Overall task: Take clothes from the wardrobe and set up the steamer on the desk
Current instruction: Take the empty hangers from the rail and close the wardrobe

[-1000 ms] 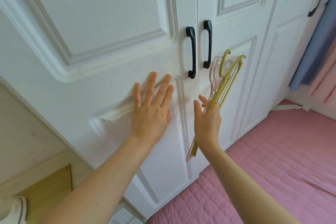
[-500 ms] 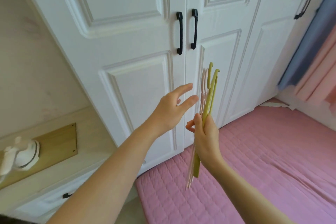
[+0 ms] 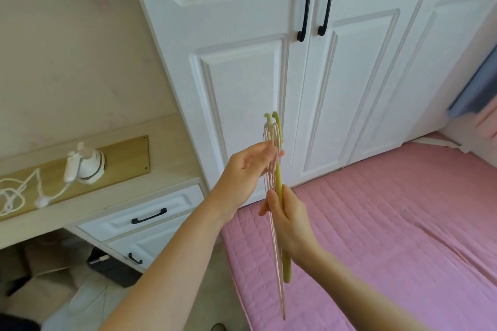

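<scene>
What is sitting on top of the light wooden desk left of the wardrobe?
On the light wooden desk stands a small white steamer, with its white cord trailing left in loose loops. The frame's left edge cuts off the rest of the desktop.

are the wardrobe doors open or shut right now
Shut. The two wardrobe doors lie flush, edges meeting between the black handles, and nothing of the inside shows.
</scene>
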Demonstrator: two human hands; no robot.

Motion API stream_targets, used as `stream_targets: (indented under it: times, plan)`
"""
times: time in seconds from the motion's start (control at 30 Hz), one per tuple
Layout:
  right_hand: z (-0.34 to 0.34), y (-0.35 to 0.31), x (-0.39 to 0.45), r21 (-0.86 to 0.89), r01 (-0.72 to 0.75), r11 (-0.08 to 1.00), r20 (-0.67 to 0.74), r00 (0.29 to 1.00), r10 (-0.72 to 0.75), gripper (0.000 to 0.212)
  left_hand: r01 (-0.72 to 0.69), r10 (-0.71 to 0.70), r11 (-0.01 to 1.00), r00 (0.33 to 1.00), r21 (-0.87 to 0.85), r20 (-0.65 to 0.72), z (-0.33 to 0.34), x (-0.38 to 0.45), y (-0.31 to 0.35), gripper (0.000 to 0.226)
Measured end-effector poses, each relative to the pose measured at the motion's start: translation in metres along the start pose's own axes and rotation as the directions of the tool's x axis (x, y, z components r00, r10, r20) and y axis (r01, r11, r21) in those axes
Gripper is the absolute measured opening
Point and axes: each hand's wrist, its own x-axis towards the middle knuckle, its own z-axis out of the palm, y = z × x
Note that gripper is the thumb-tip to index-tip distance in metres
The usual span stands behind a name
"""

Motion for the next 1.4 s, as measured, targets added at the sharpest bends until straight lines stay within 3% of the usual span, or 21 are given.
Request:
stream_targets:
  times: [0.1, 0.4, 0.6, 0.7, 0.9, 1.0, 1.4]
  plan:
    - [0.026, 0.004, -0.009, -0.027, 0.011, 1.000, 0.096, 0.995, -0.009, 0.032, 0.020, -0.019, 0.999, 0.999, 0.028, -0.041, -0.025, -0.022, -0.012, 0.043]
    - [0.125, 0.001, -0.016, -0.099, 0.070, 0.993, 0.394, 0.919, -0.026, 0.033, 0.054, -0.024, 0.995, 0.949, 0.087, -0.316, -0.126, -0.070, -0.038, 0.031]
    - [0.205, -0.003, -0.008, -0.117, 0.093, 0.989, 0.532, 0.847, -0.017, 0.034, 0.052, -0.048, 0.999, 0.886, -0.003, -0.460, -0.205, -0.091, -0.055, 0.016]
    - [0.248, -0.009, -0.001, -0.072, 0.024, 0.997, 0.576, 0.817, 0.022, 0.030, 0.051, -0.065, 0.998, 0.860, -0.042, -0.506, -0.248, -0.095, -0.063, 0.013]
    - [0.324, -0.032, 0.029, 0.032, -0.359, 0.933, 0.663, 0.706, 0.249, 0.029, 0.060, -0.114, 0.991, 0.863, -0.123, -0.493, -0.325, -0.089, -0.072, 0.019]
    - [0.347, -0.045, 0.047, 0.013, -0.443, 0.896, 0.685, 0.657, 0.315, 0.029, 0.043, -0.119, 0.986, 0.863, -0.163, -0.490, -0.351, -0.078, -0.070, 0.025]
    - [0.385, -0.058, 0.140, 0.172, -0.520, 0.837, 0.604, 0.726, 0.328, 0.028, 0.053, -0.153, 0.967, 0.903, -0.251, -0.401, -0.410, 0.013, -0.064, 0.018]
